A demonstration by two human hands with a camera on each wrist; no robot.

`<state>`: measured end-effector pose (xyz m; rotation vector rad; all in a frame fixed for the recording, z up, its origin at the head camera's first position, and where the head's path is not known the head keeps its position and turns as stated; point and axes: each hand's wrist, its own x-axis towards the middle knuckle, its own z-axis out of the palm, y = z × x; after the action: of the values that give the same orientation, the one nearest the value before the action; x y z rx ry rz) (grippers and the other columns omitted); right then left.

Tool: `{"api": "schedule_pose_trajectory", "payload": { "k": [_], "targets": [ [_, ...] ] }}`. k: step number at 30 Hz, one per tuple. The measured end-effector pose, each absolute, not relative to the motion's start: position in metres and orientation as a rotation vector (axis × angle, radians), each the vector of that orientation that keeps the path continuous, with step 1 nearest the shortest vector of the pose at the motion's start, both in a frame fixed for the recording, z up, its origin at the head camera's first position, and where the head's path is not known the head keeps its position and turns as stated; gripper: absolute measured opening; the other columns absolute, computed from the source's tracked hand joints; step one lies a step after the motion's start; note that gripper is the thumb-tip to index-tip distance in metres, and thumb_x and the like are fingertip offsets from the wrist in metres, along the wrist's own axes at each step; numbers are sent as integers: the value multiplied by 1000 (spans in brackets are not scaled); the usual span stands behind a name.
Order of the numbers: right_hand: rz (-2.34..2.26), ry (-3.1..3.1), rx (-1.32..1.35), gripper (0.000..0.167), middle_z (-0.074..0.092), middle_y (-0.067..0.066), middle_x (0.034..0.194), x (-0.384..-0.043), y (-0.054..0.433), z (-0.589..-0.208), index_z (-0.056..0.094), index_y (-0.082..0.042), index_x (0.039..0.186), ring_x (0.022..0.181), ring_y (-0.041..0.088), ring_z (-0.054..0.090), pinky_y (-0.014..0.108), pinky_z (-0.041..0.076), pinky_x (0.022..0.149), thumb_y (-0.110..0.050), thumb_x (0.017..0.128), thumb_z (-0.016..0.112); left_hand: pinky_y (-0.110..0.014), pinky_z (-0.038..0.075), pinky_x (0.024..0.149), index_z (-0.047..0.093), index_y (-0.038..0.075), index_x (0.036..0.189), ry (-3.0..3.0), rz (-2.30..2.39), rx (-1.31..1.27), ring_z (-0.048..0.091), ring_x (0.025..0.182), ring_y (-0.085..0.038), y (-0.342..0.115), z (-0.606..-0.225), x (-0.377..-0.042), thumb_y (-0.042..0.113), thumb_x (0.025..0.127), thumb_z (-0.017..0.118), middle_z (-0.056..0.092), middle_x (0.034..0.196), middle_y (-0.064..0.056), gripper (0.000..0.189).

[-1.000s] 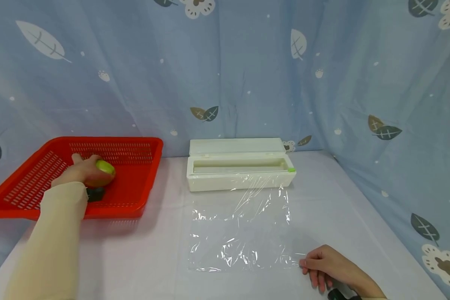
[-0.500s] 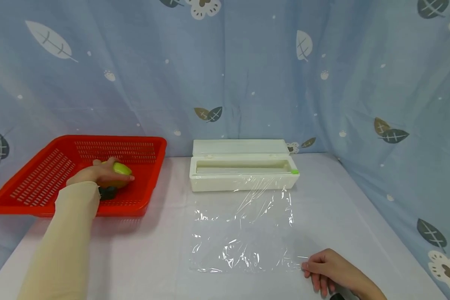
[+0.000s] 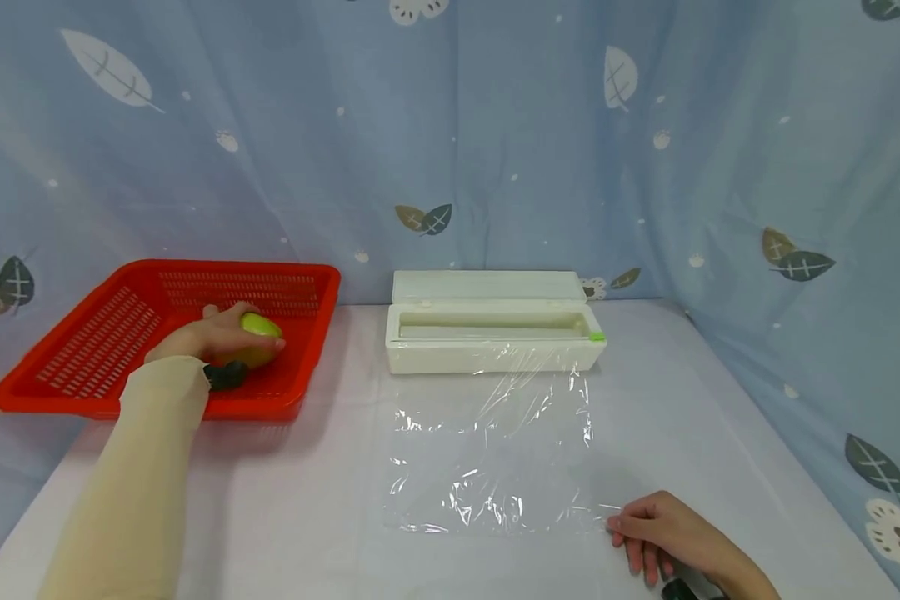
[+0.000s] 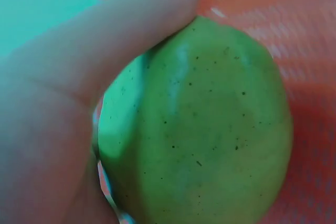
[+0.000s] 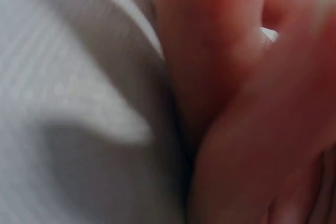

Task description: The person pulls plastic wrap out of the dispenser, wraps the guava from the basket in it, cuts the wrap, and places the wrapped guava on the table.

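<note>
In the head view my left hand (image 3: 210,332) is inside the red basket (image 3: 318,333), gripping a yellow-green mango (image 3: 261,325). Close up in the left wrist view, the mango (image 4: 205,124) shows small dark specks, and the thumb lies along its side. A sheet of clear plastic wrap (image 3: 487,467) stretches from the white dispenser box (image 3: 495,358) toward the table's front. At the sheet's near right corner my right hand (image 3: 667,529) pinches the film between thumb and fingers. The right wrist view is blurred, showing curled fingers close to the white cloth.
The dispenser's lid (image 3: 487,286) stands raised at the back, and a green tab (image 3: 597,337) sits at the box's right end. A white cloth covers the table (image 3: 292,508). Behind hangs a blue patterned curtain (image 3: 330,167).
My left hand has moved a little to the right within the basket, with the mango in its grip. The head view has shifted slightly; my right hand stays at the wrap's corner.
</note>
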<state>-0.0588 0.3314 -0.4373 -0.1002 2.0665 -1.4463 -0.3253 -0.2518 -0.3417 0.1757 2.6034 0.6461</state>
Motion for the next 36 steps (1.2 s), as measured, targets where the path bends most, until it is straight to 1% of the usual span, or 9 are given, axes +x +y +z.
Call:
{"api": "schedule_pose_trajectory", "payload": {
  "k": [3,6,10,12,17,21,24,29,36],
  "targets": [
    [-1438,2072,-99,32,61,14,60,-59,333,-438,62,2,80,42,14,55,24,39,35,-25,91,49,-41,44,62,17,6,135,2674,697,190,28,100,-44,-250,-342,-323,64,70,58,17,116,-29,96],
    [-1439,2070,-94,32,61,14,61,-58,336,-439,62,2,80,43,15,55,24,40,36,-25,91,49,-42,44,61,14,10,138,2732,767,182,28,102,-45,-247,-339,-317,66,70,57,17,119,-29,98],
    [-1451,2061,-106,32,61,14,61,-56,337,-437,62,2,81,43,14,56,25,40,36,-25,92,48,-43,44,61,13,16,141,2757,874,148,33,102,-41,-243,-330,-302,67,70,56,19,121,-25,97],
    [-1456,2060,-122,32,61,14,61,-56,337,-437,62,3,81,43,14,55,25,40,35,-24,92,48,-43,44,62,11,18,141,2761,924,127,35,101,-40,-242,-328,-295,68,70,55,19,122,-23,98],
    [-1431,2076,-100,33,61,14,61,-57,336,-437,62,2,80,43,14,55,25,40,36,-26,91,49,-45,43,67,6,21,142,2761,1081,50,33,105,-39,-241,-329,-280,68,70,53,16,127,-21,98],
    [-1413,2083,-72,32,61,14,61,-55,336,-439,62,1,80,44,16,56,25,41,36,-27,91,49,-46,41,72,6,26,142,2739,1254,3,33,108,-40,-233,-332,-270,65,73,53,12,132,-20,93],
    [-1425,2070,-72,32,61,14,62,-54,337,-440,62,1,81,44,17,56,25,41,37,-26,92,48,-48,40,75,7,31,142,2732,1379,-26,33,109,-39,-224,-332,-264,64,73,55,10,135,-17,90],
    [-1439,2060,-59,33,62,15,64,-55,338,-441,63,1,82,45,17,57,25,42,38,-27,92,47,-53,36,83,8,32,141,2754,1557,-53,31,113,-36,-208,-332,-259,60,74,57,9,136,-12,87],
    [-1424,2073,-62,33,62,15,65,-57,336,-437,63,1,83,47,20,58,26,43,39,-27,92,47,-51,35,89,11,38,139,2711,1722,-115,29,116,-32,-194,-333,-255,59,74,59,9,137,-5,84]
  ]
}}
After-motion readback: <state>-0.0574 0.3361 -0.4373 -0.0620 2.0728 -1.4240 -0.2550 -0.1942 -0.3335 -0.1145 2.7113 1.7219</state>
